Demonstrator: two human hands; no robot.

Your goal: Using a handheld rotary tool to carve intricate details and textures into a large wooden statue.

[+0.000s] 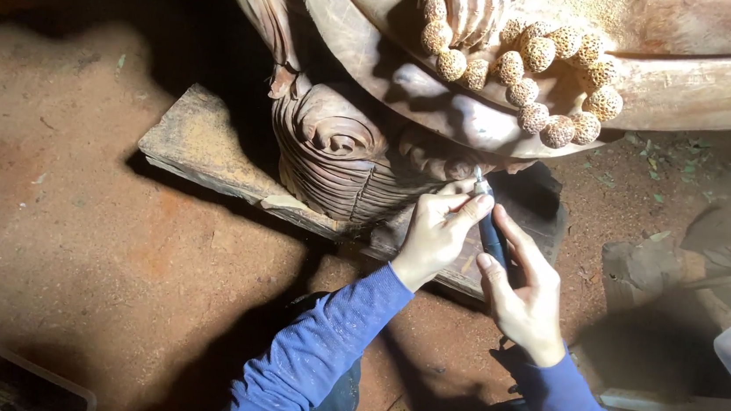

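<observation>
left hand point(436, 231): fingers pinching the tip of a dark rotary tool point(490, 230) against the carving.
right hand point(527, 292): fingers wrapped around the tool's body, just right.
carving: large wooden statue point(361, 157) with carved beads point(527, 65), resting on a plank point(203, 147) over red dirt floor point(72, 233).

A single head-worn camera looks steeply down and slightly forward from close above the person's arms, facing the wooden carving point(361, 152) and the reddish dirt floor point(72, 233); there is no second view.
</observation>
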